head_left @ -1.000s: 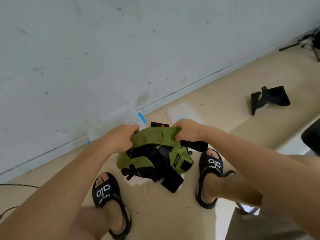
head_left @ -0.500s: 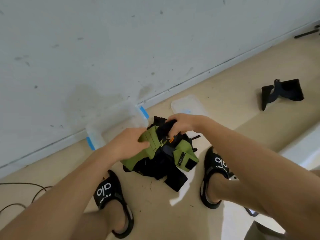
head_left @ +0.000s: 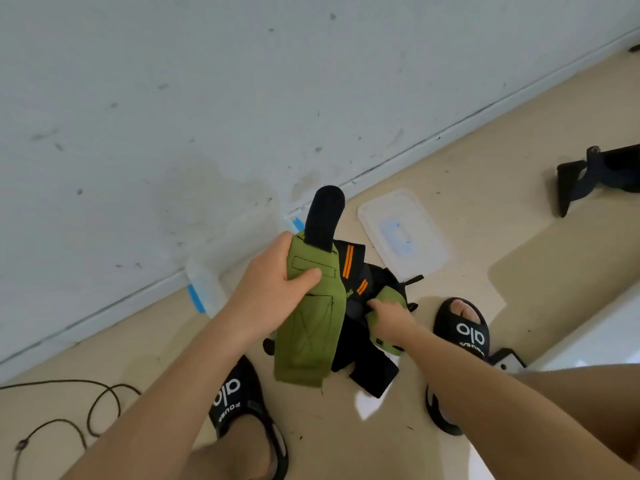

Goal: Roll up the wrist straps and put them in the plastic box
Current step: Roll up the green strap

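My left hand (head_left: 273, 292) grips a green wrist strap (head_left: 311, 323) with a black end sticking up; the strap hangs unrolled, lifted above the floor. Below it lies a pile of other straps (head_left: 367, 306), black, green and with orange stripes. My right hand (head_left: 391, 315) reaches into that pile and pinches a green piece of it. The clear plastic box (head_left: 207, 278) with blue clips stands against the wall, partly hidden behind my left hand. Its lid (head_left: 401, 233) lies flat on the floor to the right of the box.
My two feet in black sandals (head_left: 464, 337) (head_left: 239, 396) flank the pile. A black cable (head_left: 86, 407) loops on the floor at the left. A black folded object (head_left: 602, 174) sits on the floor at the far right. The white wall runs close behind the box.
My left hand has pulled one green strap up out of the bundle. My right hand has let go of the top and dropped into the pile on the floor.
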The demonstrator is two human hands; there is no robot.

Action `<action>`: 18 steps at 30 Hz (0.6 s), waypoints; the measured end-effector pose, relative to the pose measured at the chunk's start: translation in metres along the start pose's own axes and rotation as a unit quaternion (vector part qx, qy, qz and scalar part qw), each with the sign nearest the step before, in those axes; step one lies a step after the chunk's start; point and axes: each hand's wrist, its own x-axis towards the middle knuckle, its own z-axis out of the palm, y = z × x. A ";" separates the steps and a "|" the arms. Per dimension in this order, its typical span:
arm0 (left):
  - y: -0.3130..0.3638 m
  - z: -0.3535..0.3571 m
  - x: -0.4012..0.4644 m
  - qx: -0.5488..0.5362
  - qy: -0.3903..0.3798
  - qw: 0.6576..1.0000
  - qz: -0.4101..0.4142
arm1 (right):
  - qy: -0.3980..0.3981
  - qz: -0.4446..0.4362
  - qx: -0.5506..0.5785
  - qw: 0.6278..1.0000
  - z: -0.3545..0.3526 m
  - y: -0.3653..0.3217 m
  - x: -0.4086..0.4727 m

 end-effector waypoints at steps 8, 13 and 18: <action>0.007 -0.018 -0.007 -0.031 0.032 0.999 0.001 | 0.019 -0.063 -0.107 0.992 -0.012 0.004 -0.003; 0.018 -0.025 -0.012 -0.045 0.047 0.998 0.021 | -0.015 -0.087 -0.033 0.996 -0.028 0.000 -0.018; 0.023 -0.030 -0.017 -0.020 0.055 0.998 0.015 | 0.032 -0.082 0.027 0.996 -0.051 -0.008 -0.037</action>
